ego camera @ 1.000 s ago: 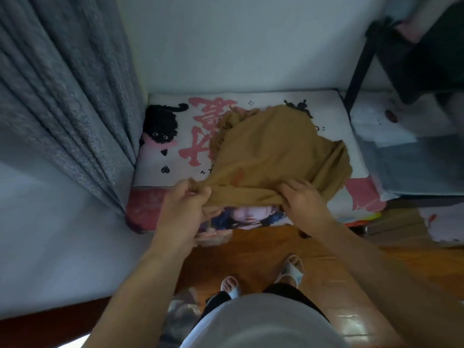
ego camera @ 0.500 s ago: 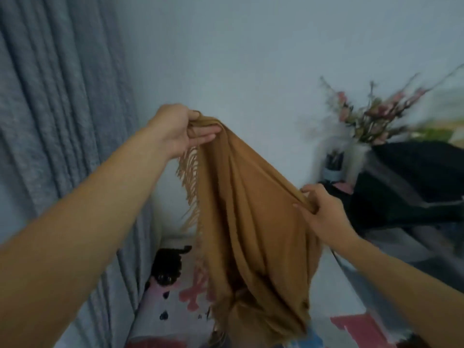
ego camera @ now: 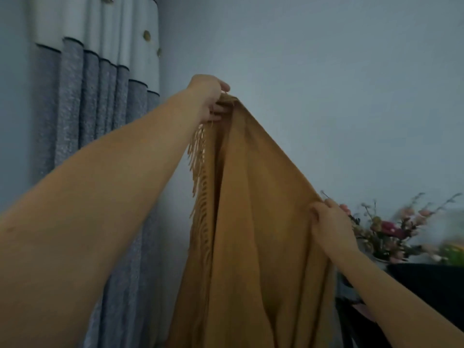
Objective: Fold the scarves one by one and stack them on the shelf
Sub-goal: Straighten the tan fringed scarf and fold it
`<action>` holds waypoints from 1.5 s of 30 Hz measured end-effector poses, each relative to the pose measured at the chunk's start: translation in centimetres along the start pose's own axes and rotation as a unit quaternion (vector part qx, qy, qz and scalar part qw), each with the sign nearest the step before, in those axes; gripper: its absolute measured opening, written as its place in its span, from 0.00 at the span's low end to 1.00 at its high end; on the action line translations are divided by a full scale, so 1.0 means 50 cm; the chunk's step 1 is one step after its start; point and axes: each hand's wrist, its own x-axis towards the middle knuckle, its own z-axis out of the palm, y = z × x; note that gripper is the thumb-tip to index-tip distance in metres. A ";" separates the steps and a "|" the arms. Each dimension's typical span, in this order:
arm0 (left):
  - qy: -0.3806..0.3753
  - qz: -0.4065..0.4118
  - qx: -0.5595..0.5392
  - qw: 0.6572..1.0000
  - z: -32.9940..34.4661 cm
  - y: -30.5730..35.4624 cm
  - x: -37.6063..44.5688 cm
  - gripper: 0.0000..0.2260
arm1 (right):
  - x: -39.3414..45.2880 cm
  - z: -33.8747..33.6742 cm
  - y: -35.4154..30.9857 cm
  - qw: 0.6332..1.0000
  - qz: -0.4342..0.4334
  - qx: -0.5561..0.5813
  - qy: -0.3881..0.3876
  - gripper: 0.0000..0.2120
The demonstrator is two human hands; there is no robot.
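A mustard-brown scarf (ego camera: 253,222) with a fringed edge hangs in the air in front of the pale wall. My left hand (ego camera: 211,99) is raised high and pinches its top corner, the fringe dangling just below. My right hand (ego camera: 329,222) is lower and to the right, gripping the scarf's other edge. The cloth slopes down between the two hands and drops out of the bottom of the view. No shelf is visible.
A grey and white curtain (ego camera: 100,121) hangs at the left. At the lower right a vase of pink flowers (ego camera: 391,229) stands behind a dark item (ego camera: 426,285). The wall (ego camera: 326,84) fills the background.
Both hands lifted the scarf off the printed cushion on the floor and raised it high. The left hand rose further, and the view tilted upward, so the cushion is out of sight.
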 end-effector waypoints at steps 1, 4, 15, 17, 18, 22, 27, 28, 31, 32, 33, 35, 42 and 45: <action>0.001 -0.006 -0.001 1.000 0.005 0.001 -0.001 0.14 | 0.003 -0.001 -0.003 0.998 0.043 -0.037 0.008 0.05; 0.022 -0.011 -0.013 1.000 0.020 -0.004 0.004 0.15 | -0.035 0.025 -0.044 0.996 -0.039 -0.064 -0.038 0.09; 0.041 -0.046 -0.015 0.998 0.030 -0.029 0.019 0.15 | -0.117 0.093 -0.077 0.876 0.093 0.368 -0.298 0.32; 0.045 -0.049 -0.013 0.998 0.020 -0.035 0.023 0.15 | -0.120 0.076 -0.106 0.869 0.105 0.402 -0.268 0.23; 0.045 -0.054 -0.012 0.997 0.014 -0.039 0.026 0.14 | -0.121 0.073 -0.116 0.886 0.084 0.383 -0.247 0.25; 0.047 -0.070 0.007 0.996 0.001 -0.048 0.028 0.15 | -0.133 0.085 -0.169 0.964 -0.033 0.140 -0.222 0.19; 0.048 -0.074 -0.002 0.996 -0.004 -0.054 0.015 0.15 | -0.151 0.138 -0.163 0.983 0.039 0.095 -0.155 0.15; 0.047 -0.076 -0.006 0.996 -0.005 -0.056 0.012 0.15 | -0.147 0.146 -0.156 0.976 0.090 0.133 -0.144 0.15; 0.055 -0.076 -0.014 0.995 -0.017 -0.065 0.007 0.14 | -0.131 0.142 -0.146 0.935 0.225 0.271 -0.044 0.13; 0.061 -0.077 -0.017 0.995 -0.023 -0.068 0.007 0.14 | -0.126 0.135 -0.143 0.928 0.239 0.286 -0.015 0.13; 0.067 -0.078 -0.020 0.995 -0.031 -0.071 0.010 0.14 | -0.120 0.129 -0.135 0.926 0.240 0.291 0.003 0.12; 0.075 -0.077 -0.022 0.994 -0.047 -0.075 0.011 0.13 | -0.110 0.117 -0.122 0.934 0.214 0.284 0.021 0.12; 0.122 -0.107 0.063 0.985 -0.145 -0.134 0.023 0.14 | -0.033 0.042 -0.055 0.963 0.143 0.211 0.089 0.08; 0.113 -0.152 0.098 0.977 -0.166 -0.177 0.005 0.12 | -0.003 0.005 -0.026 0.976 0.134 0.170 0.030 0.18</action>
